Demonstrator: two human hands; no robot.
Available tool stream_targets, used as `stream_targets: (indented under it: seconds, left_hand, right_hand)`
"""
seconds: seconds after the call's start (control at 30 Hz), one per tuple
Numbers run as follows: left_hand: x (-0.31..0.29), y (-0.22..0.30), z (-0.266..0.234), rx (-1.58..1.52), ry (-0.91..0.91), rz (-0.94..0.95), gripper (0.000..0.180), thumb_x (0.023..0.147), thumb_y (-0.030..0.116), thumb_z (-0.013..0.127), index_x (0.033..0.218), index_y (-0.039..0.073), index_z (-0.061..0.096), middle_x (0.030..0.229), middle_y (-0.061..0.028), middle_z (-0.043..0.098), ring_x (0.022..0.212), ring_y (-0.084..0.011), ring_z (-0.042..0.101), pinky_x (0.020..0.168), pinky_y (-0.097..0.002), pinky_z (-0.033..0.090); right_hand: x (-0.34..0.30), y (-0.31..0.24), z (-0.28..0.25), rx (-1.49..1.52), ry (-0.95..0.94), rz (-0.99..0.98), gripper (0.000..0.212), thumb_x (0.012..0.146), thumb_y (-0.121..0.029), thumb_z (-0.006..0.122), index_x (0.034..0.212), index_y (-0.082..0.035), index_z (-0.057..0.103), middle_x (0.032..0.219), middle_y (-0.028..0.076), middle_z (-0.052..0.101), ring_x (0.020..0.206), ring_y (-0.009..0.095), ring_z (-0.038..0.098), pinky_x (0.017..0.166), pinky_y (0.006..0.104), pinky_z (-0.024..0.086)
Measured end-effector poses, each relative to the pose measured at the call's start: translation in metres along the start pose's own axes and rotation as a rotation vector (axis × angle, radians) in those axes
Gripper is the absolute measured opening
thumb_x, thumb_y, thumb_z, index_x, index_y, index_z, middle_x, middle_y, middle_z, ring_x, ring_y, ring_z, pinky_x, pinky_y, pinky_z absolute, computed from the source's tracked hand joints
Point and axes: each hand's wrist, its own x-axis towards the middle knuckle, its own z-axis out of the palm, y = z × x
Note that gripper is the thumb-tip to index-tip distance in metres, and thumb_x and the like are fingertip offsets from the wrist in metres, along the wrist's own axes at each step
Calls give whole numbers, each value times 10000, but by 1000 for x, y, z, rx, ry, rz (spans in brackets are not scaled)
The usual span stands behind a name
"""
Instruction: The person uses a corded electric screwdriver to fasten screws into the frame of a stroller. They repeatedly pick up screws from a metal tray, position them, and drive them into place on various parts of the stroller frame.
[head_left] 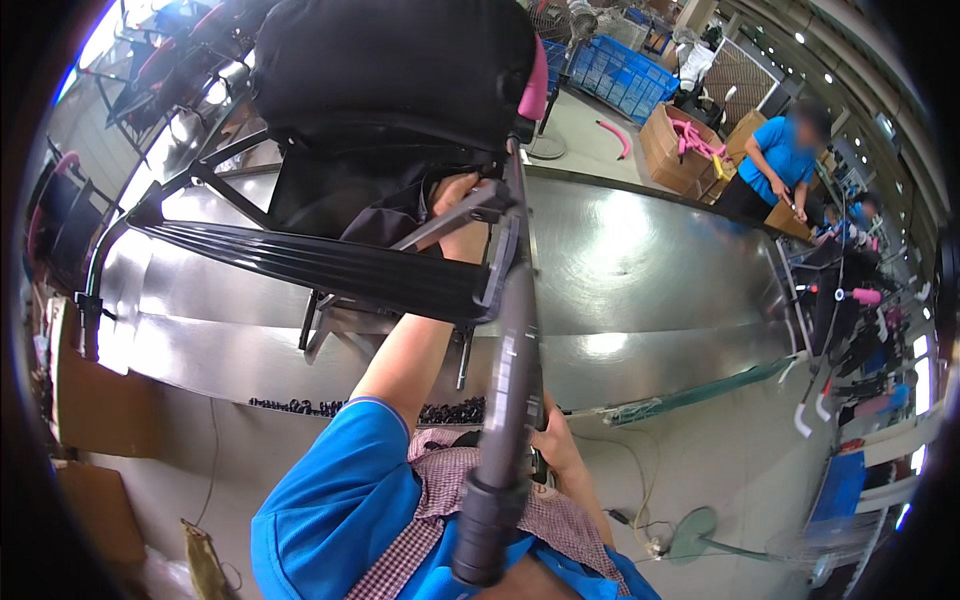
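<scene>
A black stroller point(390, 90) with a fabric seat and metal frame lies on the shiny metal table, its ribbed black footrest point(320, 262) across my left forearm. My left hand point(455, 198) reaches past the footrest into the loose black fabric point(395, 215) below the seat. Its fingers are curled, but frame and cloth partly cover them, so what they grip is hidden. A thick dark tube point(508, 380) runs from the stroller toward my chest. Beside its near part, my right hand point(552, 438) is closed round a dark frame bar, largely hidden behind the tube.
The metal table point(640, 270) stretches left and right. Small black parts point(455, 411) line its near edge. Beyond it stand a blue crate point(622, 78) and a cardboard box point(672, 150) with pink pieces. A co-worker point(785, 160) in blue stands far right; a fan point(695, 530) is near right.
</scene>
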Motion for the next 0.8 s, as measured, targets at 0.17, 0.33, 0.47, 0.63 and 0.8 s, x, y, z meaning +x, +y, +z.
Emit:
stream_targets:
  seconds: [0.17, 0.33, 0.47, 0.63, 0.8]
  left_hand:
    - [10, 60, 8, 313, 16, 113, 223, 778, -6, 770, 989, 2, 695, 745, -48, 581, 643, -175, 546, 605, -295, 441]
    - [-1, 71, 16, -10, 54, -192, 231, 791, -46, 748, 1005, 19, 689, 755, -80, 559, 652, -181, 559, 554, -288, 396]
    - [7, 85, 19, 259, -18, -162, 101, 783, 74, 774, 865, 41, 724, 622, -75, 547, 544, -244, 559, 524, -347, 420]
    - [3, 75, 25, 219, -44, -182, 130, 819, 40, 749, 946, 24, 729, 717, -58, 618, 640, -169, 613, 608, -290, 474]
    - [2, 59, 5, -102, -29, -433, 143, 863, 24, 717, 1003, -2, 701, 890, -37, 652, 814, -127, 621, 745, -231, 477]
  right_hand:
    - [-2, 5, 4, -52, 108, 89, 701, 772, -208, 817, 1299, -36, 389, 872, 122, 607, 619, 224, 638, 559, 331, 520]
    - [-8, 9, 5, -122, 157, 125, 757, 763, -257, 828, 1308, -21, 359, 858, 145, 607, 625, 243, 634, 560, 354, 528]
    - [-11, 2, 12, -139, 224, 91, 732, 775, -302, 814, 1280, 7, 383, 844, 140, 610, 612, 238, 633, 547, 342, 521]
    - [3, -13, 13, -213, 204, -15, 602, 767, -356, 817, 1100, 43, 514, 779, 130, 609, 568, 231, 630, 503, 327, 507]
    - [38, -56, 35, -303, 103, -173, 409, 836, -300, 762, 985, 40, 591, 796, 121, 625, 576, 227, 631, 506, 315, 479]
